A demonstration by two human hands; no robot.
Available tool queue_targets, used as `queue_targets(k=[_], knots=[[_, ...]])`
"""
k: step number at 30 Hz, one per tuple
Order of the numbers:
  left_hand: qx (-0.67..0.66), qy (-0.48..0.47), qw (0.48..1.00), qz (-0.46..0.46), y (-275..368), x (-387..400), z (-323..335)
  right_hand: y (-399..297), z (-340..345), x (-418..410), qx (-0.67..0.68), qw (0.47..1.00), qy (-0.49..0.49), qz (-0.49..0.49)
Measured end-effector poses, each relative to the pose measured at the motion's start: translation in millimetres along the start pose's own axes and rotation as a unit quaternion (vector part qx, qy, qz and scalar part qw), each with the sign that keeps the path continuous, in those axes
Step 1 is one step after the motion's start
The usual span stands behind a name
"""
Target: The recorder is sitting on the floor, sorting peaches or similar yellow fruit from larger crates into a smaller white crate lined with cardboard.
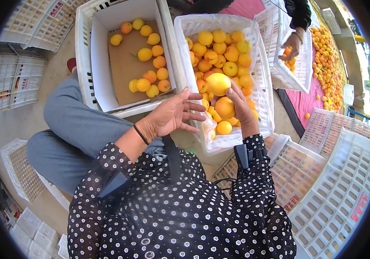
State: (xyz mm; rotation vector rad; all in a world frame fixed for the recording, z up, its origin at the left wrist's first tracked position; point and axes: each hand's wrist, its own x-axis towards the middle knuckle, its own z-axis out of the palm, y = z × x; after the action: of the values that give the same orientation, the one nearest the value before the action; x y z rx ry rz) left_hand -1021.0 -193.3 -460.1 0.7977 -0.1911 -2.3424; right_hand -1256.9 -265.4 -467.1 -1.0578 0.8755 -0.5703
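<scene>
My right hand (239,105) holds two apricots above a white crate (267,81) lined with a thin white plastic bag. The upper apricot (219,83) is pale yellow, and the lower apricot (225,107) is deeper orange. Many more apricots (230,68) fill the lined crate beneath. My left hand (172,113) is empty, its fingers spread toward the right hand, near the corner between the crates. Left of the lined crate stands another white crate (86,69) with white card walls and a brown cardboard base (122,69). Apricots (144,54) lie loosely there, mostly along the right side.
At the upper right, another person's hand (292,45) reaches into a white crate (296,77) of apricots. Beyond it, many apricots (329,71) lie spread on pink cloth (296,100). Stacked plastic crates (330,191) stand close at my right, with more crates (39,24) at the upper left.
</scene>
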Motion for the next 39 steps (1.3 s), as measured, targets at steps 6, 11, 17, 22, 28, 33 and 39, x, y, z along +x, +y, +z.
queue_targets(k=[6, 11, 17, 22, 28, 33, 39], knots=[[-0.213, -0.125, 0.969, 0.011, -4.2, -15.4, -8.9, -20.9, 9.7, 36.0, -0.054, 0.997, -0.057, 0.005], [-0.156, -0.066, 0.984, 0.053, -11.0, -19.2, -17.9, 54.7, -63.6, 85.1, -0.656, 0.745, 0.083, 0.088], [-0.126, -0.027, 0.989, 0.078, -8.8, -23.2, -18.6, 93.3, -62.6, 116.7, -0.717, 0.664, 0.053, 0.206], [-0.071, 0.009, 0.993, 0.090, -9.3, -22.6, -21.8, 54.8, -54.0, 88.3, -0.619, 0.772, 0.060, 0.133], [-0.009, 0.051, 0.991, 0.125, -9.1, -15.1, -20.6, 17.4, 7.5, 32.7, -0.216, 0.972, 0.060, -0.062], [0.068, 0.054, 0.979, 0.184, -2.4, -28.0, -7.8, -29.6, 72.9, 9.1, -0.292, 0.952, -0.054, -0.074], [0.090, 0.039, 0.966, 0.240, 1.8, -103.2, -8.2, -33.2, 124.2, 6.2, -0.139, 0.978, -0.145, -0.050]])
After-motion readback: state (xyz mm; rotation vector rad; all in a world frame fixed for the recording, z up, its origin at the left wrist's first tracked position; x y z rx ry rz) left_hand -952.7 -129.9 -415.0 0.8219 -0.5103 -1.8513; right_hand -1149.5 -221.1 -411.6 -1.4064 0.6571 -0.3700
